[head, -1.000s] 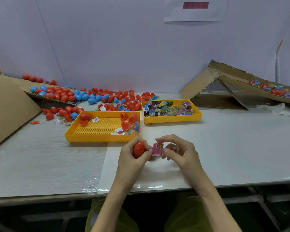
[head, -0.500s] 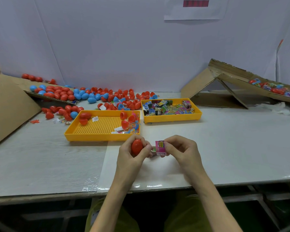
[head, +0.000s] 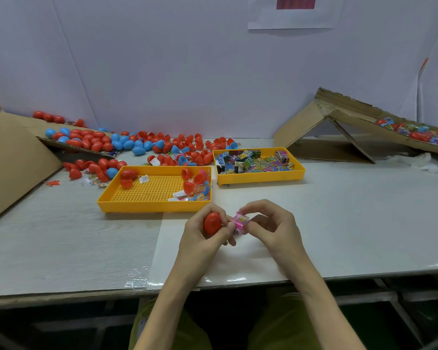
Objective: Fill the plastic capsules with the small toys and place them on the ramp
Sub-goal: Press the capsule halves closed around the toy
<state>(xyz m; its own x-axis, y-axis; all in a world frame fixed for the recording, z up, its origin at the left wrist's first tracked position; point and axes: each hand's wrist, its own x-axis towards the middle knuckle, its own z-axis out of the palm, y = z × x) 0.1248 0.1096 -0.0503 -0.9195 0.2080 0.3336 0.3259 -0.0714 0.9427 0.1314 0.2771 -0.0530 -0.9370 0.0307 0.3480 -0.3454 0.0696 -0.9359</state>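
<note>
My left hand [head: 200, 238] grips a red egg-shaped capsule [head: 212, 223] just above the table's front part. Right beside it, my right hand [head: 271, 228] pinches a small pink toy box [head: 241, 221] between thumb and fingers; the box touches my left fingertips. A cardboard ramp [head: 359, 117] rises at the back right, with filled capsules and toy boxes [head: 415, 132] lying on its far slope. Whether the capsule is open on its hidden side I cannot tell.
A yellow tray [head: 261, 179] of small toy boxes stands behind my hands. A second yellow tray [head: 111, 195] to its left holds red capsule halves and small toys. Several red and blue capsules [head: 127, 145] are heaped at the back left, by a cardboard sheet [head: 13, 157].
Both hands stay close together at the same spot. My right hand has turned the pink box and brought it against my left fingertips beside the capsule.
</note>
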